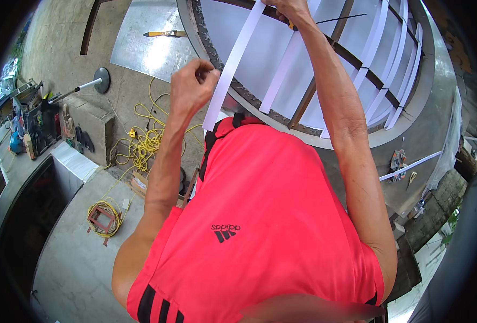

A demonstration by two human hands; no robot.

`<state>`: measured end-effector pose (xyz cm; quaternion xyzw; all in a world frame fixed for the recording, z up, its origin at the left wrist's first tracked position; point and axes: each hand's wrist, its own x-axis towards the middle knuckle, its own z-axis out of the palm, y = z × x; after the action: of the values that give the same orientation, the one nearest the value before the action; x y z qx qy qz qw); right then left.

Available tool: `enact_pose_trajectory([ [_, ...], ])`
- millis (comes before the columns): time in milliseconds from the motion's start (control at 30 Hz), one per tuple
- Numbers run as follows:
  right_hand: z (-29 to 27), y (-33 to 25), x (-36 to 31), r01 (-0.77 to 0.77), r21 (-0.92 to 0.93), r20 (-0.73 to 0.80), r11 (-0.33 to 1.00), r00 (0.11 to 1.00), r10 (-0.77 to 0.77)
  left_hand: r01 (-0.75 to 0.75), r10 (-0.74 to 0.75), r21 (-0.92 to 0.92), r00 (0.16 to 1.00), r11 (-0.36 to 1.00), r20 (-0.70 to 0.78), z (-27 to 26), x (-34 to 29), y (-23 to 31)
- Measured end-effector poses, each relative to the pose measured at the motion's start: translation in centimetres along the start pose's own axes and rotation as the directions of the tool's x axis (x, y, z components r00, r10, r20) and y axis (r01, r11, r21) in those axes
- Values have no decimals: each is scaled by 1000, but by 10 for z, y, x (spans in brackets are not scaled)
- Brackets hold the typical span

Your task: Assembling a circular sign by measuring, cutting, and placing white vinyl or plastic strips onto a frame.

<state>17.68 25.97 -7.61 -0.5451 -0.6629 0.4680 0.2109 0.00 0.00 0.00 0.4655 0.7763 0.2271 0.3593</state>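
Head view: white strip [235,65] slants lower-left to upper-right; left hand [191,89] half-open; right hand [291,7] grip unclear.

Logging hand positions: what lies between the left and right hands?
In the head view, a white strip slants between the left hand and the right hand, crossing the frame's rim.

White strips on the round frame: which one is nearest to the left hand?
The leftmost white strip, beside the left hand; the others all lie farther to the right.
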Motion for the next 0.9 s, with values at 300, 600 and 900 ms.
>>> enact_pose_trajectory([
  [300, -3, -11, -5, -79, 65, 54, 995, 996, 76, 385, -326, -435, 923, 814, 205, 22, -25, -29],
  [600, -3, -15, -4, -106, 37, 49, 994, 993, 104, 359, -280, -434, 930, 826, 238, 18, -11, -36],
  [900, -5, -13, -2, -56, 38, 34, 998, 998, 54, 455, -330, -462, 885, 761, 328, 9, 1, -28],
])
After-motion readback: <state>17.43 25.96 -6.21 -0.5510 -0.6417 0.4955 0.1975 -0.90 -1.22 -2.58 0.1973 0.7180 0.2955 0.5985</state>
